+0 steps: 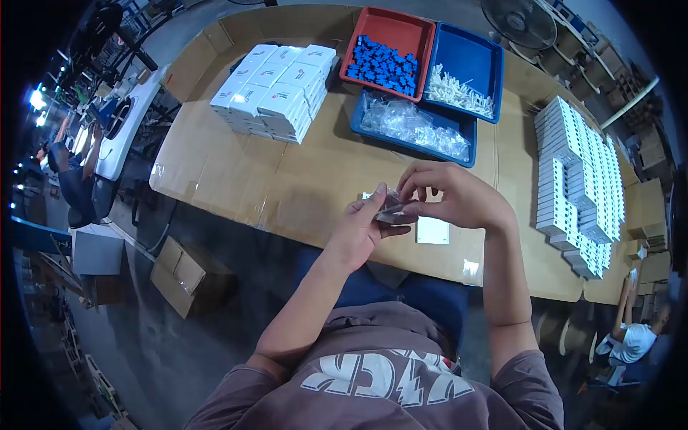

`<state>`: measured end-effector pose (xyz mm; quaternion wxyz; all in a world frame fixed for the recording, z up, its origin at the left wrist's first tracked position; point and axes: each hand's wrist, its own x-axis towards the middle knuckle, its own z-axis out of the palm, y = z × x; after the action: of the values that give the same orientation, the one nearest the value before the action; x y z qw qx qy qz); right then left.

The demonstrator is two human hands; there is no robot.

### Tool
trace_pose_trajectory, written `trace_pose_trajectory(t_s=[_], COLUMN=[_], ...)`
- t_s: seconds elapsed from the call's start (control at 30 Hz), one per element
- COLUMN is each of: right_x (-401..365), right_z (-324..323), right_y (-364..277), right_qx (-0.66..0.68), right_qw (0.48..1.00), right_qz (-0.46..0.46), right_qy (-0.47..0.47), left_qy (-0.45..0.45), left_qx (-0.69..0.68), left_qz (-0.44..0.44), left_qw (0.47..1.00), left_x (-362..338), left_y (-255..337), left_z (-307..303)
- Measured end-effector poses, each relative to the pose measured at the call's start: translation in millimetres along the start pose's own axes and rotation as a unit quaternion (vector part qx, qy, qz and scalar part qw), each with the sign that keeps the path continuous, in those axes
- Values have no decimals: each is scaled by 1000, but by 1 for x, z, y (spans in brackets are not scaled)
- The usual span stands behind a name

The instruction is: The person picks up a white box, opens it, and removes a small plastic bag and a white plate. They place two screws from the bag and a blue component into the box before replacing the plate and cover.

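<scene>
A small clear plastic bag (391, 208) is held between both hands over the table's near edge. My left hand (360, 228) pinches its left side with the thumb on top. My right hand (448, 192) grips its right side with bent fingers. What the bag contains is too small to tell. Under my right hand lies a flat white box (433, 231) on the cardboard-covered table (287, 190). Beyond the hands, a blue tray (412, 149) holds clear plastic bags.
A red tray (390, 16) holds blue parts; another blue tray (466, 54) holds white pieces. White boxes (276, 89) are stacked at the left back, and more boxes (577, 186) at the right. People (634, 340) sit at far right and far left.
</scene>
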<state>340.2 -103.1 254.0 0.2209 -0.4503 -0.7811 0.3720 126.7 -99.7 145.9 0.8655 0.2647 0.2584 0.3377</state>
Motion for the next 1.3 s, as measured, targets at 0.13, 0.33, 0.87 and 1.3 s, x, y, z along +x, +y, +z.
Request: trace_pose_trajectory(t_s=[0.13,0.33,0.87,1.3], right_x=[2,-2,-20,-22], right_z=[0,10,74,82], right_y=[4,10,38,40], right_qx=[2,121,427,490], right_qw=[999,985,833,792], right_qz=[21,84,85,85], right_qy=[30,93,341,354], left_qy=[7,74,119,160], left_qx=[135,295,185,220], left_qz=[71,193,256,246], left_qw=[988,933,941,930], left_x=[-1,1,15,15], left_y=[-1,0,-4,-7], left_z=[4,8,37,36])
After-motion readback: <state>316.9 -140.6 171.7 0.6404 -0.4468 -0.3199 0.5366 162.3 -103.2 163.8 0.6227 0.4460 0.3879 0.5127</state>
